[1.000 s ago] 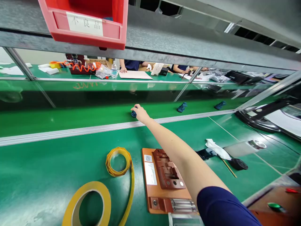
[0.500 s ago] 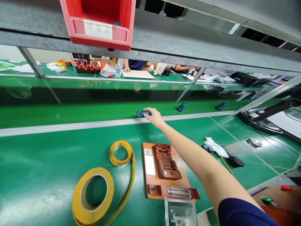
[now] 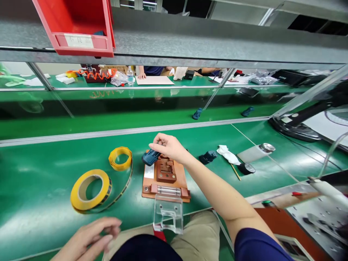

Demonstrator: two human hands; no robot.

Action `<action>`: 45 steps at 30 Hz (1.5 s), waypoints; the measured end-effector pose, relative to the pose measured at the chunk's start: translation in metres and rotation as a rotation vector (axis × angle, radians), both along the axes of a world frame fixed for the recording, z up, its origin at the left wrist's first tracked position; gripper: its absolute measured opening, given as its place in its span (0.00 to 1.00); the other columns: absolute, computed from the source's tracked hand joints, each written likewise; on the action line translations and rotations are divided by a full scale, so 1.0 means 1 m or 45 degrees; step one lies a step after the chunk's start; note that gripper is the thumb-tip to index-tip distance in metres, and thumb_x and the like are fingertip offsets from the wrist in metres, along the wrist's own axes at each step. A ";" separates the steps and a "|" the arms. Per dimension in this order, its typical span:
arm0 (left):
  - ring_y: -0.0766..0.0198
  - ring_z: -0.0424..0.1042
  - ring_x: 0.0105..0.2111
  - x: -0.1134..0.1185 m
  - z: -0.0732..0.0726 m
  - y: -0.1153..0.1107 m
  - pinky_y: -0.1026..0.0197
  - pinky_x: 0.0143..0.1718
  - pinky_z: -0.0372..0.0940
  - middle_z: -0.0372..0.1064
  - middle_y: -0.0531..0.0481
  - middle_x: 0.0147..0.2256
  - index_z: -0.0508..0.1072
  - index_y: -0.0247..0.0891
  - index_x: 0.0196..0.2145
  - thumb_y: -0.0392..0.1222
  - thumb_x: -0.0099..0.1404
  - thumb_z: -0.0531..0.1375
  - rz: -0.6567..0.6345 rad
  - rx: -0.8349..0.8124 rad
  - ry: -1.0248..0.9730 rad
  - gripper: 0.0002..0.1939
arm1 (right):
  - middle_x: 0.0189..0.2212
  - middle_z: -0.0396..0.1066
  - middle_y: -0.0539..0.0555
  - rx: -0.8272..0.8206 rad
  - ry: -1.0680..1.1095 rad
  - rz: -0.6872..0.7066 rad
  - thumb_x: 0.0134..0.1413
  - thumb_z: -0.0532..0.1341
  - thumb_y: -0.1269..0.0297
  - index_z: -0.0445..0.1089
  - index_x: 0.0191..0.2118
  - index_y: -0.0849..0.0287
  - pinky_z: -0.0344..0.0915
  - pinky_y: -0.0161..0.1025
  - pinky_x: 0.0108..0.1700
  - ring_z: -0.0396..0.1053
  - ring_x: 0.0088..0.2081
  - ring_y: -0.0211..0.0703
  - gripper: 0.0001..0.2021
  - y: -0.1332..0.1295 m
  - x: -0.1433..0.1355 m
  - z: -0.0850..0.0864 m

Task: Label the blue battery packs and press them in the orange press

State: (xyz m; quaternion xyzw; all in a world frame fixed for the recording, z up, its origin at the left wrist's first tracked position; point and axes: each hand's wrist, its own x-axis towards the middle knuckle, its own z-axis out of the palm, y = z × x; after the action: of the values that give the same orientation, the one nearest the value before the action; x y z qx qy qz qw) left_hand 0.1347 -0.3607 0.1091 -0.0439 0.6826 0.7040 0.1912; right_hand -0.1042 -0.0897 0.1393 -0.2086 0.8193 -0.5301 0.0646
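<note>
My right hand (image 3: 170, 146) pinches a dark blue plastic housing (image 3: 150, 158) and holds it over the upper left of an orange-brown fixture board (image 3: 181, 174). A darker brown nest block (image 3: 166, 171) with cut-out slots sits on that board, partly hidden by the hand. From the board's front edge a clear acrylic flap (image 3: 168, 214) hangs out towards me on its hinge. My left hand (image 3: 94, 235) is low at the bench's front edge, fingers loosely curled and apart from the thumb, with nothing seen in it. A second dark blue housing (image 3: 208, 157) lies right of the board.
Left of the board lie a large yellow tape roll (image 3: 89, 190) and a smaller yellow roll (image 3: 120, 158). To the right are a white cloth (image 3: 228, 154), a bottle (image 3: 254, 152) and a black stand base (image 3: 293, 129). A red bin (image 3: 81, 42) hangs overhead. A co-worker's hand (image 3: 141, 74) rests across the bench.
My right hand has drawn back from the far rail with the dark blue housing, to above the fixture. My left hand has come into view, and the view has tilted down.
</note>
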 end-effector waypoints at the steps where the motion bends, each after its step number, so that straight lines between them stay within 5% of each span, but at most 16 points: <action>1: 0.48 0.69 0.57 -0.002 0.001 0.018 0.48 0.56 0.69 0.69 0.48 0.59 0.74 0.56 0.55 0.46 0.62 0.69 0.011 -0.019 0.053 0.23 | 0.19 0.63 0.44 0.012 0.036 0.028 0.52 0.67 0.50 0.68 0.29 0.57 0.55 0.32 0.26 0.58 0.23 0.34 0.16 0.000 0.012 0.003; 4: 0.48 0.59 0.66 -0.038 0.003 0.077 0.53 0.66 0.58 0.60 0.51 0.66 0.68 0.57 0.62 0.42 0.59 0.71 0.190 -0.008 0.305 0.35 | 0.19 0.63 0.44 0.082 0.104 0.056 0.53 0.67 0.51 0.67 0.28 0.57 0.53 0.32 0.26 0.57 0.23 0.34 0.15 0.005 0.044 0.009; 8: 0.50 0.71 0.56 -0.097 0.006 0.131 0.58 0.53 0.70 0.68 0.40 0.60 0.73 0.39 0.57 0.44 0.60 0.71 0.186 0.377 0.116 0.28 | 0.23 0.68 0.46 0.086 0.099 -0.046 0.60 0.61 0.46 0.69 0.32 0.56 0.59 0.34 0.29 0.64 0.25 0.36 0.17 0.028 0.064 0.003; 11: 0.55 0.78 0.45 -0.113 0.007 0.146 0.60 0.45 0.74 0.75 0.37 0.51 0.73 0.34 0.54 0.44 0.65 0.67 0.160 0.683 -0.159 0.22 | 0.44 0.73 0.55 -0.077 0.241 -0.070 0.63 0.59 0.48 0.70 0.49 0.57 0.69 0.40 0.44 0.73 0.42 0.43 0.18 0.051 0.071 -0.007; 14: 0.56 0.79 0.44 -0.113 0.007 0.153 0.58 0.47 0.74 0.76 0.36 0.48 0.72 0.32 0.56 0.44 0.71 0.61 0.172 0.841 -0.330 0.20 | 0.63 0.59 0.63 -0.122 0.468 0.125 0.52 0.69 0.53 0.57 0.65 0.57 0.62 0.50 0.63 0.60 0.63 0.54 0.38 0.063 0.079 -0.018; 18: 0.53 0.73 0.54 -0.108 0.008 0.156 0.55 0.57 0.68 0.73 0.37 0.54 0.72 0.34 0.57 0.44 0.71 0.61 0.179 0.761 -0.252 0.20 | 0.64 0.56 0.65 -0.057 0.554 0.171 0.46 0.70 0.62 0.52 0.68 0.57 0.57 0.55 0.67 0.54 0.66 0.56 0.44 0.062 0.074 -0.040; 22: 0.55 0.64 0.62 -0.098 0.009 0.133 0.57 0.64 0.58 0.70 0.44 0.58 0.73 0.40 0.55 0.46 0.65 0.68 0.359 0.343 0.122 0.23 | 0.58 0.59 0.65 0.122 0.462 0.066 0.40 0.71 0.63 0.58 0.63 0.60 0.57 0.60 0.66 0.56 0.63 0.60 0.42 0.063 0.044 -0.066; 26: 0.56 0.70 0.51 -0.070 -0.003 0.095 0.57 0.54 0.65 0.74 0.44 0.49 0.75 0.41 0.49 0.53 0.65 0.66 0.234 -0.078 0.118 0.20 | 0.56 0.60 0.63 0.261 0.340 0.124 0.40 0.72 0.64 0.61 0.61 0.59 0.60 0.58 0.64 0.58 0.61 0.59 0.39 0.068 0.024 -0.079; 30: 0.57 0.70 0.45 -0.031 -0.030 0.079 0.59 0.46 0.66 0.71 0.46 0.43 0.75 0.41 0.44 0.56 0.67 0.63 0.046 -0.280 0.054 0.17 | 0.58 0.61 0.63 0.320 0.353 0.198 0.44 0.75 0.56 0.62 0.63 0.60 0.58 0.59 0.65 0.57 0.60 0.60 0.41 0.066 0.023 -0.084; 33: 0.54 0.67 0.55 -0.010 -0.045 0.082 0.56 0.55 0.64 0.68 0.44 0.53 0.72 0.45 0.53 0.55 0.66 0.64 -0.236 -0.152 -0.012 0.20 | 0.64 0.57 0.64 0.360 0.391 0.249 0.51 0.71 0.46 0.58 0.67 0.58 0.53 0.61 0.68 0.51 0.65 0.62 0.43 0.065 0.027 -0.091; 36: 0.52 0.66 0.59 -0.007 -0.043 0.084 0.52 0.61 0.60 0.68 0.43 0.56 0.72 0.45 0.55 0.52 0.66 0.66 -0.462 0.089 -0.145 0.22 | 0.70 0.49 0.62 0.414 0.423 0.204 0.65 0.59 0.46 0.53 0.70 0.56 0.47 0.62 0.70 0.42 0.70 0.61 0.35 0.072 0.035 -0.099; 39: 0.53 0.74 0.50 -0.020 -0.023 0.081 0.52 0.55 0.66 0.74 0.40 0.49 0.75 0.40 0.53 0.51 0.69 0.63 -0.404 0.315 -0.248 0.18 | 0.67 0.56 0.60 0.430 0.496 -0.072 0.70 0.52 0.50 0.60 0.67 0.54 0.50 0.61 0.69 0.48 0.69 0.59 0.26 0.093 0.049 -0.104; 42: 0.52 0.75 0.49 -0.045 0.003 0.084 0.54 0.50 0.70 0.73 0.35 0.52 0.70 0.38 0.60 0.52 0.71 0.60 -0.305 0.578 -0.212 0.25 | 0.56 0.69 0.61 0.425 0.620 -0.498 0.70 0.53 0.52 0.69 0.59 0.55 0.60 0.57 0.62 0.62 0.59 0.57 0.20 0.122 0.068 -0.113; 45: 0.54 0.77 0.46 -0.082 0.020 0.101 0.56 0.45 0.72 0.74 0.33 0.51 0.65 0.38 0.63 0.49 0.71 0.61 -0.181 0.655 -0.164 0.27 | 0.46 0.72 0.63 0.557 0.694 -0.744 0.69 0.52 0.51 0.73 0.54 0.59 0.65 0.55 0.53 0.67 0.49 0.57 0.21 0.147 0.089 -0.132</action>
State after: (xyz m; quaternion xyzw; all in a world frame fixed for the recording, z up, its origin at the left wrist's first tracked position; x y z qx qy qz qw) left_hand 0.0530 -0.2598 0.1292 0.0094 0.4689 0.8349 0.2881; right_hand -0.0149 0.0573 0.0072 -0.0820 0.9237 -0.2662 -0.2632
